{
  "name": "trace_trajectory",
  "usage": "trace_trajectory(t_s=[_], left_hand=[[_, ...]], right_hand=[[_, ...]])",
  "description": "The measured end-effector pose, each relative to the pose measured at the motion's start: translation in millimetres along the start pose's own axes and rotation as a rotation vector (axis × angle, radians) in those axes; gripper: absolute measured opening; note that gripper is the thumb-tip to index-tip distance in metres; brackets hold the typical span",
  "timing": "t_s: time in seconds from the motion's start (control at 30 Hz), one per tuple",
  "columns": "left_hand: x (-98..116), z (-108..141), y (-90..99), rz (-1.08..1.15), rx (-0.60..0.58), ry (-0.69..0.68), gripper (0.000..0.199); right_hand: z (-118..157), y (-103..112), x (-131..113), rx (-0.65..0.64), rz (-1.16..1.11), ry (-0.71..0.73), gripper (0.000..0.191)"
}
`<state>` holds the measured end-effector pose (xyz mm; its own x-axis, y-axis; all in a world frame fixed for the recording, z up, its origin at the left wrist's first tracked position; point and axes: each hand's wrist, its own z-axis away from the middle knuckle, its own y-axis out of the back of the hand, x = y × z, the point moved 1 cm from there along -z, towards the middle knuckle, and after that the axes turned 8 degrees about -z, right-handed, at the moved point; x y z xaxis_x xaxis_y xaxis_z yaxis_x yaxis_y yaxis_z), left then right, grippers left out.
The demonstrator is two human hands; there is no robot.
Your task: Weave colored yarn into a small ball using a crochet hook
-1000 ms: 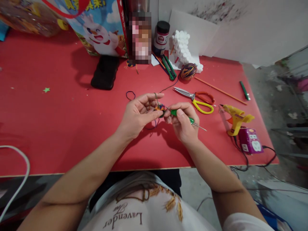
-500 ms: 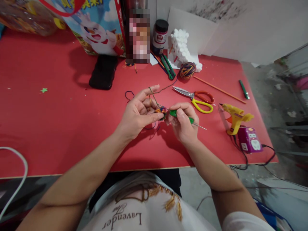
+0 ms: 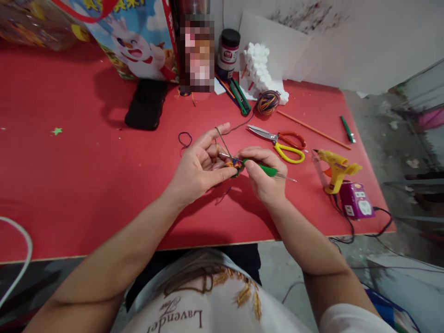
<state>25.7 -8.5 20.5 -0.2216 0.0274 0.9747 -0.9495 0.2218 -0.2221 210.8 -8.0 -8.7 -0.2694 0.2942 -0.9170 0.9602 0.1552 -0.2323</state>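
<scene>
Between its thumb and fingers my left hand (image 3: 197,169) pinches a small multicoloured crochet piece (image 3: 236,164). A strand of yarn (image 3: 224,140) loops over the raised left index finger and runs back to a yarn ball (image 3: 268,102). My right hand (image 3: 265,178) is closed around the green handle of a crochet hook (image 3: 267,170). The hook's metal shaft passes at the crochet piece and reaches toward the left fingers. A second thin metal end sticks out to the right of the right hand. Parts of the crochet piece are hidden by the fingers.
Beyond the hands lie scissors (image 3: 289,145), a green utility knife (image 3: 240,97), an orange stick (image 3: 314,129) and a black phone (image 3: 145,104). At right stand a yellow glue gun (image 3: 336,169) and a purple power block (image 3: 356,200) with cords. A jar (image 3: 229,54) and printed box (image 3: 138,41) stand behind.
The crochet hook has slid leftward, its metal shaft now showing past the crochet piece near my left fingers. My right hand has tilted slightly, and the camera view has shifted a little.
</scene>
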Motion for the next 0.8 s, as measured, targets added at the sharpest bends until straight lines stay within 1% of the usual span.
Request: trace_trajectory(t_s=[0.13, 0.23, 0.3, 0.4, 0.47, 0.53, 0.63, 0.73, 0.8], left_hand=[[1, -1, 2.2, -0.024, 0.012, -0.043, 0.08], [2, -1, 2.5, -0.036, 0.025, -0.041, 0.078], [4, 0, 1.9, -0.041, 0.034, -0.021, 0.078], [6, 1, 1.0, -0.045, 0.071, -0.007, 0.082], [6, 1, 0.7, -0.039, 0.094, -0.007, 0.085], [4, 0, 0.4, -0.014, 0.102, 0.001, 0.085], [0, -2, 0.0, 0.08, 0.09, 0.054, 0.084], [-3, -3, 0.5, 0.165, 0.058, 0.136, 0.083], [-3, -3, 1.2, 0.167, 0.03, 0.16, 0.084]], right_hand=[[-1, -1, -3, -0.009, 0.039, 0.059, 0.01], [-2, -2, -2, -0.004, 0.061, 0.115, 0.009], [-1, -1, -3, -0.009, 0.096, 0.143, 0.012], [2, 0, -7, -0.056, 0.234, 0.189, 0.021], [5, 0, -10, -0.096, 0.321, 0.237, 0.025], [8, -1, -12, -0.109, 0.37, 0.299, 0.028], [12, -6, -14, -0.094, 0.396, 0.353, 0.031], [15, -8, -14, -0.074, 0.404, 0.326, 0.03], [15, -7, -14, -0.068, 0.391, 0.32, 0.027]])
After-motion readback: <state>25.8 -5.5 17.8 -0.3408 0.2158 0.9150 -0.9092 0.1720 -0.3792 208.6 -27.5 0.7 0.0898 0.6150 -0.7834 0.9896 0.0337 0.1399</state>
